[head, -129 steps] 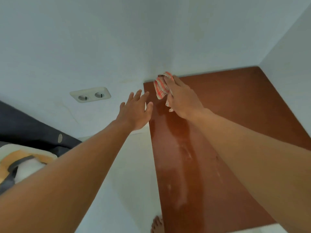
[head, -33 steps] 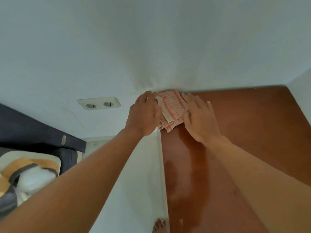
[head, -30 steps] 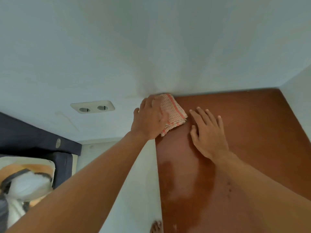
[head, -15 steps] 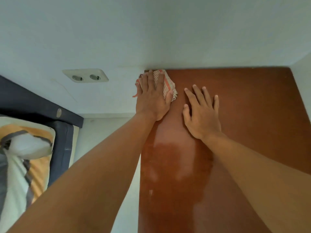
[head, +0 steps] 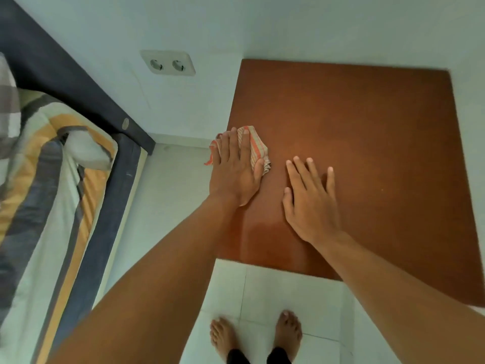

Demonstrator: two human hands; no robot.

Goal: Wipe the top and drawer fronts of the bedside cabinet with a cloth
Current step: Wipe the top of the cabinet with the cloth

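Since the earlier frames the cloth has passed from the right hand to the left and slid from the far left corner of the top to the middle of its left edge. Nearest, in the frame's centre right, the right hand [head: 311, 203] lies flat and spread on the cabinet top [head: 367, 143], holding nothing. Just beside it, centre frame, the left hand [head: 236, 172] presses palm-down with fingers extended on the striped cloth [head: 256, 148], which overhangs the edge slightly. A good stroke, I judge, keeps the palm flat and overlaps each pass, working toward the bare far right. Drawer fronts are out of sight.
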